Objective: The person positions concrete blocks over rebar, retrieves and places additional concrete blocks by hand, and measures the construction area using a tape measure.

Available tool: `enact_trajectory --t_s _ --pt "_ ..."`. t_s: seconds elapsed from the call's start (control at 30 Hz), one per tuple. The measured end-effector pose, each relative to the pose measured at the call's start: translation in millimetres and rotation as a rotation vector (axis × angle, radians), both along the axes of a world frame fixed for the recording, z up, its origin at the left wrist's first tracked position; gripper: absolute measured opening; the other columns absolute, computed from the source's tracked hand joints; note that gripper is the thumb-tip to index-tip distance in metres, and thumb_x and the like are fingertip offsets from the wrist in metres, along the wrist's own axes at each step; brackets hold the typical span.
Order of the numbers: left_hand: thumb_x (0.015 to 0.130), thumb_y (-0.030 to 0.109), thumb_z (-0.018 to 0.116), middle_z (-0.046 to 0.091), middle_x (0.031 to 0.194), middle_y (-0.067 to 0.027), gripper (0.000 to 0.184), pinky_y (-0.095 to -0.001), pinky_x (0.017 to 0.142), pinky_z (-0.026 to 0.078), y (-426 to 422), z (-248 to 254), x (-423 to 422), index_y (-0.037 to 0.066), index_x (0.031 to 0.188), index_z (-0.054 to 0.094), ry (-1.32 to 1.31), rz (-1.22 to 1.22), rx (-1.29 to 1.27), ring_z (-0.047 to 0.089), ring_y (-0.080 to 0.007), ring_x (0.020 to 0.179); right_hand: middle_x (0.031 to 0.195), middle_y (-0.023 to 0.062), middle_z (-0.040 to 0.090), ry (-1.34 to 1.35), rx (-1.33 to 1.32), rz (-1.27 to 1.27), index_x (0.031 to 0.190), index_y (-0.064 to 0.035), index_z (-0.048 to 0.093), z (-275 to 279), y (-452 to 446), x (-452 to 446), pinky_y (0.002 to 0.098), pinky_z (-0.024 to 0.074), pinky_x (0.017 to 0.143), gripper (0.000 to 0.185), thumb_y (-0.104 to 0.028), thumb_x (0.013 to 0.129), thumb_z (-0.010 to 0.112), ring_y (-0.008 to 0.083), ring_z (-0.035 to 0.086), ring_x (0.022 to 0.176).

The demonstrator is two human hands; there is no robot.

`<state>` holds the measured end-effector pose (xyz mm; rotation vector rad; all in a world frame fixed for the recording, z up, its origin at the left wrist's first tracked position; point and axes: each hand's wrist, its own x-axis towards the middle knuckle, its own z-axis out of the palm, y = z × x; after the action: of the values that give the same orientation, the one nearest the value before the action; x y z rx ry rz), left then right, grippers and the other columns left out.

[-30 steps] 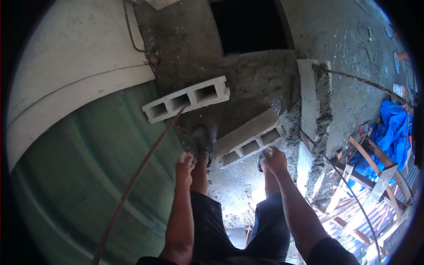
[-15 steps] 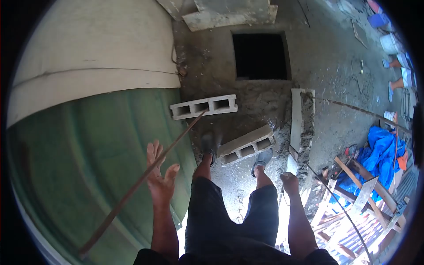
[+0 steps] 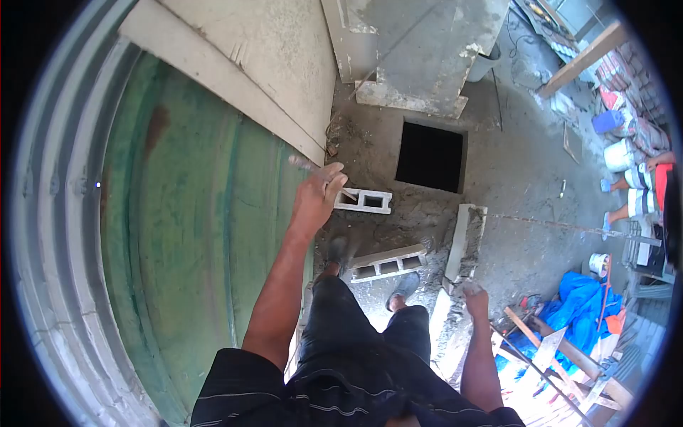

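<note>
My left hand is raised above the near end of a hollow concrete block. Its fingers and thumb are closed around a thin rusty rod, whose lower part runs down toward the block. A second hollow block lies between my feet, its three cavities facing me. On the right, my right hand is closed beside the lower end of a mortar-smeared block; what it grips is too small to make out.
A square dark hole opens in the wet concrete floor ahead. Green metal sheeting borders my left. Another rod crosses the right side. Blue tarp and wood pieces lie lower right; another person's leg shows farther off.
My view has shifted, showing more on the left and ahead. My left hand has moved forward and gone from spread fingers to closed around the rod. My right hand stays closed.
</note>
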<state>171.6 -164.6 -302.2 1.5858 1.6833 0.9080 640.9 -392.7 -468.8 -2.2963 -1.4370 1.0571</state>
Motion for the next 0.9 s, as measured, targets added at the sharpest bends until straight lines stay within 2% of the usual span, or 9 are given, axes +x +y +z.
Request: enact_trajectory --t_s 0.17,0.37,0.43,0.53,0.63,0.67,0.77,0.83,0.9 --pt "0.092 0.028 0.059 0.065 0.111 -0.0195 0.038 -0.0337 0.087 0.049 8 0 -1 -0.004 0.113 0.062 -0.083 -0.037 -0.008 0.065 -0.0295 0.099 0.085 0.02 0.068 -0.017 -0.064 -0.005 0.093 -0.0023 0.069 14 -41 -11 0.0391 0.0496 0.074 0.026 -0.026 0.082 0.064 0.0328 0.066 0.083" --pt "0.092 0.024 0.06 0.066 0.11 -0.0193 0.033 -0.0348 0.086 0.05 3 -7 -7 -0.003 0.11 0.063 -0.005 -0.124 0.102 0.065 -0.0302 0.096 0.079 0.0135 0.069 0.163 -0.321 -0.202 0.084 0.002 0.067 10 -73 -40 0.0361 0.0506 0.064 0.031 -0.028 0.078 0.067 0.0244 0.067 0.067" --pt "0.091 0.019 0.06 0.066 0.105 -0.0187 0.026 -0.0376 0.082 0.051 0 -1 -7 -0.002 0.104 0.063 0.0 -0.136 0.056 0.064 -0.0332 0.096 0.078 0.0129 0.068 0.261 -0.27 -0.229 0.085 -0.0013 0.068 10 -71 -45 0.0367 0.0498 0.065 0.029 -0.029 0.08 0.064 0.0237 0.066 0.066" --pt "0.089 0.016 0.062 0.065 0.108 -0.0189 0.029 -0.0377 0.083 0.051 2 -14 -12 -0.002 0.111 0.06 0.131 -0.222 0.184 0.065 -0.0324 0.096 0.083 0.0138 0.066 0.14 -0.304 -0.028 0.084 -0.0069 0.067 11 -56 -46 0.0376 0.0482 0.071 0.023 -0.027 0.082 0.057 0.027 0.064 0.076" --pt "0.086 0.012 0.065 0.063 0.113 -0.0186 0.036 -0.0385 0.085 0.05 0 -8 -10 -0.001 0.118 0.057 0.041 -0.193 0.049 0.064 -0.0324 0.099 0.084 0.0128 0.067 0.187 -0.25 -0.092 0.084 -0.0075 0.068 -3 -45 -40 0.0366 0.0482 0.071 0.018 -0.023 0.079 0.059 0.0275 0.064 0.08" --pt "0.086 0.012 0.065 0.063 0.113 -0.0186 0.036 -0.0385 0.085 0.05 0 -11 -11 -0.001 0.118 0.057 0.037 -0.198 0.049 0.064 -0.0324 0.099 0.086 0.0116 0.067 0.176 -0.188 -0.003 0.084 -0.0084 0.068 -3 -41 -38 0.0367 0.0481 0.071 0.014 -0.018 0.074 0.063 0.0278 0.064 0.081" --pt "0.084 0.009 0.067 0.061 0.116 -0.0187 0.042 -0.0389 0.088 0.049 0 -27 -17 0.0 0.122 0.054 0.13 -0.214 0.033 0.062 -0.0321 0.104 0.088 0.0097 0.068 0.23 -0.186 -0.162 0.085 -0.0097 0.068 -3 -30 -39 0.0351 0.0487 0.072 0.017 -0.013 0.068 0.067 0.0271 0.064 0.084" --pt "0.083 0.011 0.068 0.06 0.118 -0.0189 0.046 -0.0389 0.091 0.048 -2 -31 -18 0.0 0.124 0.052 0.061 -0.166 -0.028 0.059 -0.0336 0.109 0.089 0.0086 0.068 0.266 -0.184 -0.207 0.087 -0.0111 0.069 -33 -43 -25 0.0339 0.0494 0.074 0.021 -0.011 0.066 0.069 0.0246 0.065 0.087" --pt "0.082 0.012 0.069 0.059 0.12 -0.0196 0.051 -0.0394 0.093 0.046 -5 -36 -21 0.0 0.127 0.05 0.143 -0.185 0.006 0.058 -0.034 0.111 0.089 0.0095 0.069 0.134 -0.029 0.143 0.089 -0.0093 0.071 -41 -49 -18 0.0323 0.0507 0.072 0.019 -0.012 0.071 0.068 0.0211 0.067 0.081"
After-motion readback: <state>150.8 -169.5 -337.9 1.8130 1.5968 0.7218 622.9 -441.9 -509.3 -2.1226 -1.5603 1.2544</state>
